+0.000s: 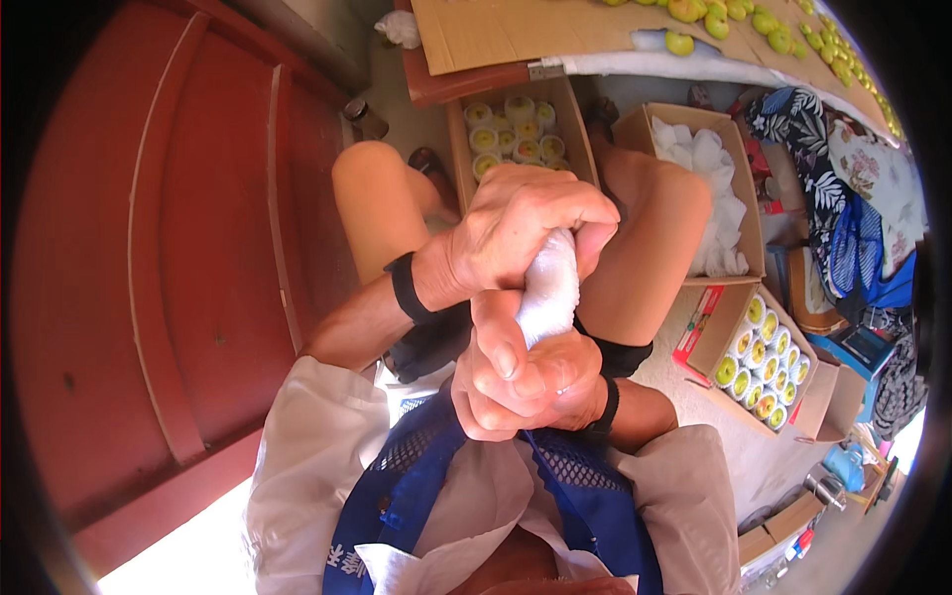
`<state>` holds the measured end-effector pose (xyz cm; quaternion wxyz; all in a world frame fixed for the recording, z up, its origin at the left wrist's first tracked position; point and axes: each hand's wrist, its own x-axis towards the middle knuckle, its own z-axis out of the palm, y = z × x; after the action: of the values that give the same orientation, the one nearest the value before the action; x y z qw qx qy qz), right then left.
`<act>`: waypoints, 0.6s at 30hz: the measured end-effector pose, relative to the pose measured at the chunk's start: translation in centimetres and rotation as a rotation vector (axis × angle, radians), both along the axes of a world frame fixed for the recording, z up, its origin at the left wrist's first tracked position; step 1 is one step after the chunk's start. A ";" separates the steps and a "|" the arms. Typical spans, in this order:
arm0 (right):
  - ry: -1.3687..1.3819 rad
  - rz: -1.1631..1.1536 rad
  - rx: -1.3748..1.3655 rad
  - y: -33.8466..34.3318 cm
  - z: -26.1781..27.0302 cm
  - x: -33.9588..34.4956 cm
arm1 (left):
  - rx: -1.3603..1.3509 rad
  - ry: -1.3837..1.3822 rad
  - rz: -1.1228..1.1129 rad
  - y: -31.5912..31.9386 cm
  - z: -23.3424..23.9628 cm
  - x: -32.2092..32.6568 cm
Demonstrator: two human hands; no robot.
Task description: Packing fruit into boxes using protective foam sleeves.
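A bunched length of white foam netting (552, 286) runs between my two hands. My left hand (532, 216) is curled over its upper end, knuckles towards me. My right hand (524, 387) grips the lower end, with its thumb pointing down along the fingers. Both hands are in front of my torso, above my lap. Any fruit inside the netting is hidden. Past my left hand, between my legs, a cardboard box (580, 123) holds several green-yellow apples (526, 149) in white foam sleeves, partly covered by that hand.
A carton (751, 216) of loose white foam sleeves (703, 171) stands beyond my right leg. Nearer, another carton (703, 335) holds rows of sleeved apples (762, 361). Unwrapped apples (766, 22) lie on a cardboard-covered table (491, 37). A red door (216, 245) stands on the left, a jar (364, 119) beside it.
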<state>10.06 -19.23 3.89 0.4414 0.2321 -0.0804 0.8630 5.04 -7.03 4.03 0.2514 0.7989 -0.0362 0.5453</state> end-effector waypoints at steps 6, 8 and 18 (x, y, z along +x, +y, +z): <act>0.118 -0.031 0.080 0.1 0.6 -0.5 | -0.083 -0.119 -0.010 -0.8 -0.1 0.4; 0.098 -0.050 0.111 0.1 0.6 -0.3 | -0.057 -0.135 0.044 -1.0 -0.3 0.6; 0.064 -0.086 0.112 -0.1 -0.1 0.3 | 0.014 -0.075 -0.032 0.2 -1.3 0.5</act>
<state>10.40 -19.28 3.78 0.4666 0.2804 -0.1244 0.8296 5.56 -6.84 2.74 0.2529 0.7789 -0.0623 0.5705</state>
